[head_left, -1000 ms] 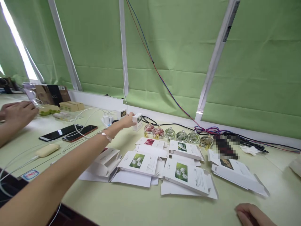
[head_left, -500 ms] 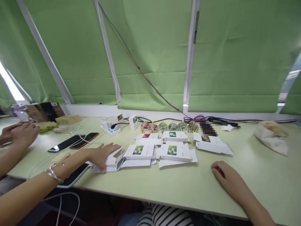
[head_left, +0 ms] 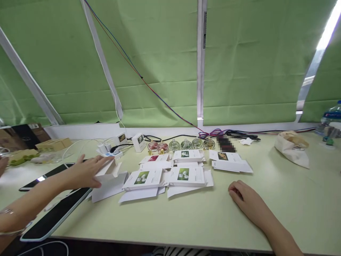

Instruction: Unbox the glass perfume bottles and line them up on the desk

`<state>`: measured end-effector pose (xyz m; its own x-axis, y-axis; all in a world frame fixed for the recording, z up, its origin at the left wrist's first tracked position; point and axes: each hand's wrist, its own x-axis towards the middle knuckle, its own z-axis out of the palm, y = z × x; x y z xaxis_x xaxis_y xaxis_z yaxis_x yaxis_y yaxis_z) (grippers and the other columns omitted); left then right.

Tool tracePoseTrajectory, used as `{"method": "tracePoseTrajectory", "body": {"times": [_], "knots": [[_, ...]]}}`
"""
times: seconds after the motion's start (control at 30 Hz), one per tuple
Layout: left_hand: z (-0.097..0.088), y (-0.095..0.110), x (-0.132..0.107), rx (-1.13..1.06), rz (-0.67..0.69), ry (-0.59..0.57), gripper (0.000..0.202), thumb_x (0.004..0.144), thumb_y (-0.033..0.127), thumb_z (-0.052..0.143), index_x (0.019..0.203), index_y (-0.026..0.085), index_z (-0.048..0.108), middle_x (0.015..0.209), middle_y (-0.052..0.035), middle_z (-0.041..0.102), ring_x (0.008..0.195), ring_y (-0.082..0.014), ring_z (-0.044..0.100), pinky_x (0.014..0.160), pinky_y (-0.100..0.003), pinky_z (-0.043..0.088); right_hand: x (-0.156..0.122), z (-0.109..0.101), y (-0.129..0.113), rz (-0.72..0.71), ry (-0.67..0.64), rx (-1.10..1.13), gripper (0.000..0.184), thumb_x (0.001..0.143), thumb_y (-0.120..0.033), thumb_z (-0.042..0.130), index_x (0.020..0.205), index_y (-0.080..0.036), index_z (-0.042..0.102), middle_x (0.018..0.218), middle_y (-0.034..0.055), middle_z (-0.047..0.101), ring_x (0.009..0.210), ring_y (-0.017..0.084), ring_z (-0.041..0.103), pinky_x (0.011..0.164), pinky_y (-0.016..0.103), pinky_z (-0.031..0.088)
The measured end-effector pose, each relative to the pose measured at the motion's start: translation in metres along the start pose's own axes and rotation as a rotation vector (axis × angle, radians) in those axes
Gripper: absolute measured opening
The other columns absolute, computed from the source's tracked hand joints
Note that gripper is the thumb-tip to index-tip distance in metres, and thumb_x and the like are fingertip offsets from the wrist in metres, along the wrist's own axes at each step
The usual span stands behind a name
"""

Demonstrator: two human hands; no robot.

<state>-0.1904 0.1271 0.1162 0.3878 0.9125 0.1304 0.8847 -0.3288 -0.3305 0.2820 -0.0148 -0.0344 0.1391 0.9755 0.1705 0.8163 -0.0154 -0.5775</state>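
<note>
My left hand [head_left: 86, 172] has its fingers over the top and its thumb below a small white carton [head_left: 108, 168] with raised end flaps. A white sheet [head_left: 109, 186] lies beneath that carton. To its right are flat-lying white cartons with flower pictures: a green-pictured one [head_left: 144, 178], another green-pictured one [head_left: 188, 176], one with a red picture [head_left: 156, 161], one at the back [head_left: 188, 155] and one with an orange-brown picture [head_left: 225, 157]. My right hand [head_left: 243, 199] rests on the table, fingers curled in, nothing visible inside.
Several round glass bottles [head_left: 185, 144] stand in a row behind the cartons. A tablet [head_left: 57, 215] and a phone [head_left: 44, 176] lie left, near a power strip [head_left: 110, 151]. Cables [head_left: 241, 134] run along the back. A cloth pouch [head_left: 291, 149] sits right; another person's hand [head_left: 2, 165] shows far left.
The view has turned right, so the table things appear farther left. My left hand has tilted up the end carton, uncovering more of the sheet below. My right hand stays resting on the table.
</note>
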Motion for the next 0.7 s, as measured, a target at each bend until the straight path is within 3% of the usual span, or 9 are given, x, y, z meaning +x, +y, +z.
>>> {"method": "tracePoseTrajectory", "body": {"times": [0.1, 0.2, 0.27, 0.33, 0.4, 0.5, 0.6, 0.7], "knots": [[-0.031, 0.021, -0.022, 0.026, 0.059, 0.153, 0.052, 0.086, 0.034, 0.04, 0.133, 0.014, 0.034, 0.118, -0.0065, 0.052, 0.105, -0.0269, 0.052, 0.101, -0.055, 0.017, 0.0, 0.0, 0.001, -0.006, -0.003, -0.005, 0.022, 0.086, -0.033, 0.031, 0.076, -0.023, 0.047, 0.082, 0.0034, 0.054, 0.076, 0.02, 0.052, 0.069, 0.034, 0.042], [-0.04, 0.077, -0.051, -0.092, 0.285, 0.159, 0.073, 0.074, 0.044, 0.059, 0.137, 0.025, 0.028, 0.128, -0.0049, 0.047, 0.112, -0.0287, 0.046, 0.097, -0.048, 0.032, 0.0, 0.001, 0.002, -0.006, 0.006, -0.013, 0.022, 0.086, -0.034, 0.031, 0.076, -0.023, 0.047, 0.083, 0.0037, 0.054, 0.076, 0.02, 0.053, 0.069, 0.034, 0.042], [-0.03, 0.126, -0.064, -0.22, 0.429, 0.121, 0.09, 0.061, 0.055, 0.068, 0.137, 0.028, 0.028, 0.126, -0.0073, 0.05, 0.113, -0.0313, 0.046, 0.096, -0.049, 0.035, -0.001, 0.003, 0.002, -0.016, 0.018, -0.021, 0.022, 0.086, -0.034, 0.032, 0.076, -0.023, 0.048, 0.083, 0.0039, 0.054, 0.076, 0.021, 0.053, 0.069, 0.035, 0.042], [-0.011, 0.17, -0.068, -0.32, 0.523, 0.068, 0.086, 0.061, 0.059, 0.066, 0.135, 0.029, 0.033, 0.123, -0.0094, 0.054, 0.112, -0.0314, 0.049, 0.1, -0.051, 0.032, -0.003, 0.005, 0.003, -0.035, 0.03, -0.03, 0.022, 0.086, -0.034, 0.032, 0.076, -0.023, 0.048, 0.082, 0.0042, 0.055, 0.076, 0.021, 0.053, 0.069, 0.035, 0.043], [0.007, 0.199, -0.063, -0.367, 0.512, 0.031, 0.086, 0.06, 0.063, 0.065, 0.133, 0.026, 0.039, 0.123, -0.0138, 0.054, 0.112, -0.0341, 0.05, 0.098, -0.054, 0.034, -0.004, 0.007, 0.005, -0.055, 0.038, -0.037, 0.023, 0.087, -0.034, 0.032, 0.076, -0.022, 0.048, 0.081, 0.0043, 0.055, 0.076, 0.02, 0.053, 0.069, 0.035, 0.043], [0.027, 0.206, -0.056, -0.389, 0.494, 0.06, 0.089, 0.062, 0.072, 0.056, 0.135, 0.024, 0.036, 0.136, -0.0177, 0.042, 0.122, -0.0388, 0.04, 0.097, -0.059, 0.032, -0.004, 0.008, 0.008, -0.069, 0.048, -0.037, 0.024, 0.087, -0.035, 0.032, 0.076, -0.023, 0.049, 0.081, 0.0043, 0.056, 0.076, 0.02, 0.053, 0.069, 0.034, 0.044], [0.039, 0.185, -0.06, -0.388, 0.506, 0.187, 0.089, 0.064, 0.073, 0.051, 0.138, 0.029, 0.029, 0.143, -0.0129, 0.032, 0.129, -0.0381, 0.029, 0.101, -0.061, 0.026, -0.003, 0.006, 0.008, -0.054, 0.04, -0.026, 0.025, 0.087, -0.038, 0.033, 0.078, -0.023, 0.051, 0.081, 0.0042, 0.058, 0.076, 0.02, 0.054, 0.068, 0.034, 0.044], [0.053, 0.159, -0.073, -0.424, 0.449, 0.321, 0.084, 0.07, 0.064, 0.055, 0.14, 0.032, 0.022, 0.145, -0.0085, 0.029, 0.131, -0.0346, 0.028, 0.103, -0.056, 0.028, -0.007, 0.009, -0.007, -0.051, 0.035, 0.024, 0.026, 0.088, -0.041, 0.034, 0.081, -0.023, 0.052, 0.083, 0.0045, 0.059, 0.076, 0.02, 0.055, 0.069, 0.034, 0.044]]}}
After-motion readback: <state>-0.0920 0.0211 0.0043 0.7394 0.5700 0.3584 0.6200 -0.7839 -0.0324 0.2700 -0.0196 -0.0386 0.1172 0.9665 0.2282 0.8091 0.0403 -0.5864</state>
